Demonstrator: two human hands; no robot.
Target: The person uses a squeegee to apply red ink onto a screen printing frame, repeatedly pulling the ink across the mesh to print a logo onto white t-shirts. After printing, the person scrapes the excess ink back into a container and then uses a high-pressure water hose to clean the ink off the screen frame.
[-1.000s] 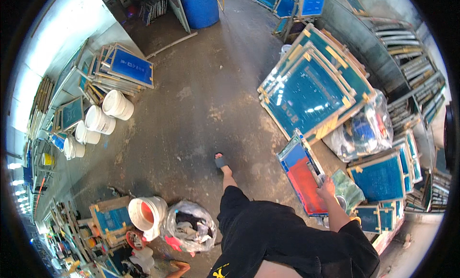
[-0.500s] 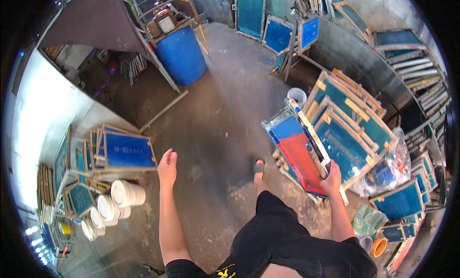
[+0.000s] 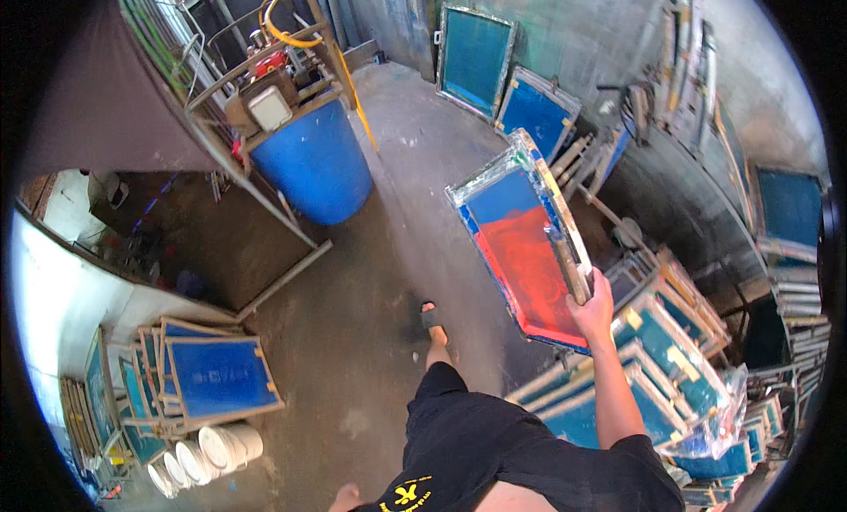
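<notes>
My right hand (image 3: 593,311) is closed around the near end of a screen-printing frame (image 3: 507,194), which it carries tilted off the floor. Red ink covers most of the blue mesh, and clear tape wraps the far end. Along the frame's right side, a brown wooden bar (image 3: 565,263) runs under my fingers; I cannot tell if it is a separate tool. At the bottom edge only a bit of my left hand or wrist (image 3: 347,496) shows beside the black sleeve, its fingers hidden.
Below my right arm, large teal screens (image 3: 653,335) lean in a stack. At left stand blue screens (image 3: 221,377) and white buckets (image 3: 225,448). A blue barrel (image 3: 313,163) carries equipment beyond a metal rail (image 3: 287,278). More screens (image 3: 476,60) lean on the far wall.
The view has shifted forward as I walk. The inked screen has risen away from the leaning stack, still in my right hand. My left arm has swung back to the bottom edge.
</notes>
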